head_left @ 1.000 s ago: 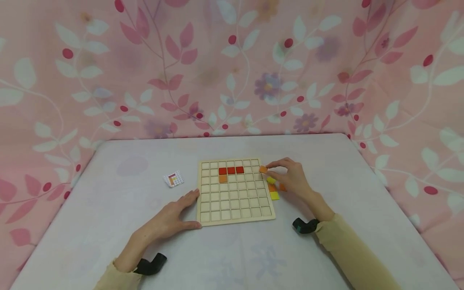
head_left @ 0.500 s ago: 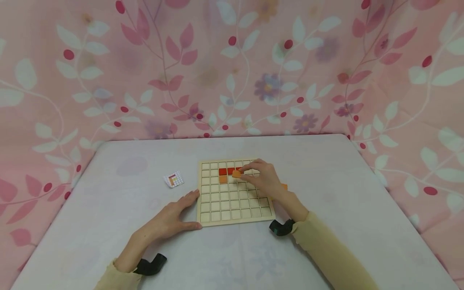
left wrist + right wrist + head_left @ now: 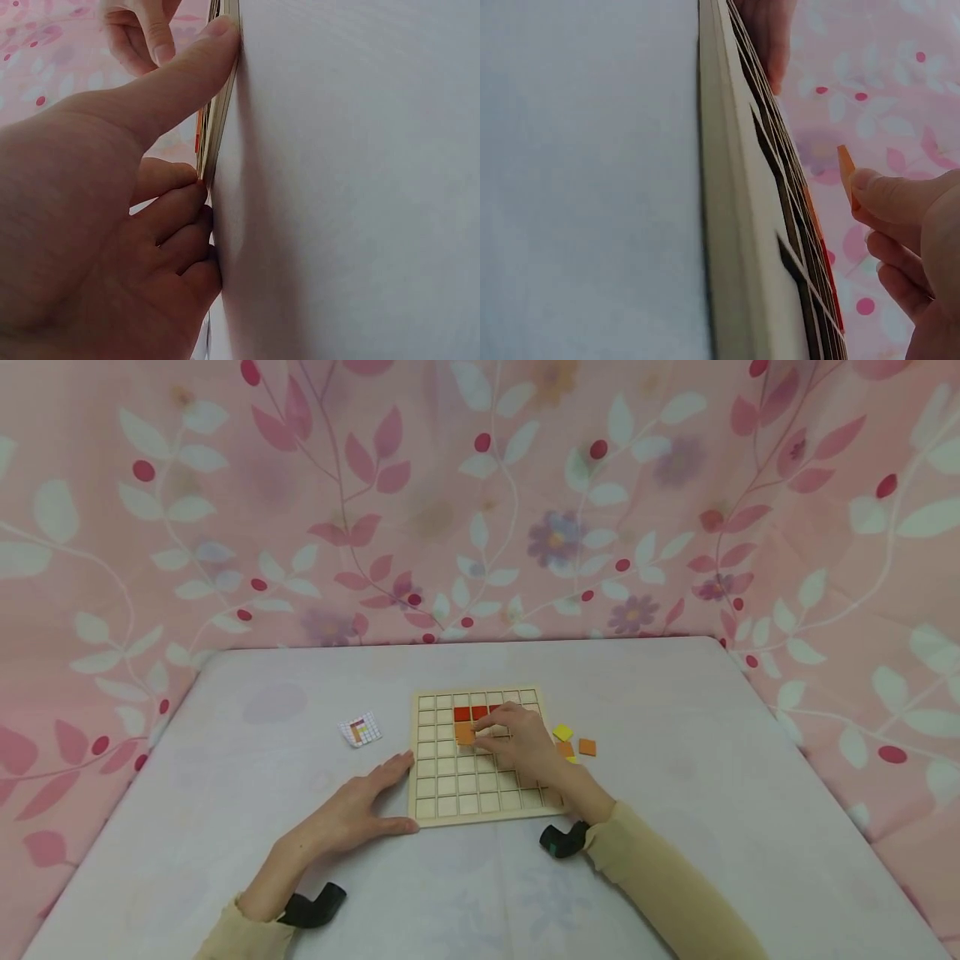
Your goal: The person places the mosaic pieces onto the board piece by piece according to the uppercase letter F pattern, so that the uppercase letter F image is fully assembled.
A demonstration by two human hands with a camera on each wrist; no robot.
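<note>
In the middle of the head view, one pale wooden board (image 3: 445, 789) marked with a grid of squares lies flat on the white worktop (image 3: 270, 710). Three red tiles (image 3: 479, 712) stand in a row near its top, the right-hand one partly covered by the right hand (image 3: 521, 743). One orange tile (image 3: 462, 727) sits directly below the leftmost red one. The right hand reaches over the board from the lower right of the frame, its thumb and fingers pinching a second orange tile (image 3: 846, 171), which the right wrist view shows tilted on edge. The left hand (image 3: 348, 810), at lower left of centre, has thumb and fingers spread wide, touching the board's left side.

Right of the board lie four loose tiles: two orange tiles (image 3: 587, 747) and two yellow tiles (image 3: 562, 732), the lower yellow one partly hidden by the right hand's wrist. Left of the board is one small paper (image 3: 361, 730) printed with a coloured grid. Two black wrist devices (image 3: 315, 907), one per arm, show below, and pink flowered cloth (image 3: 420, 510) fills the upper frame.
</note>
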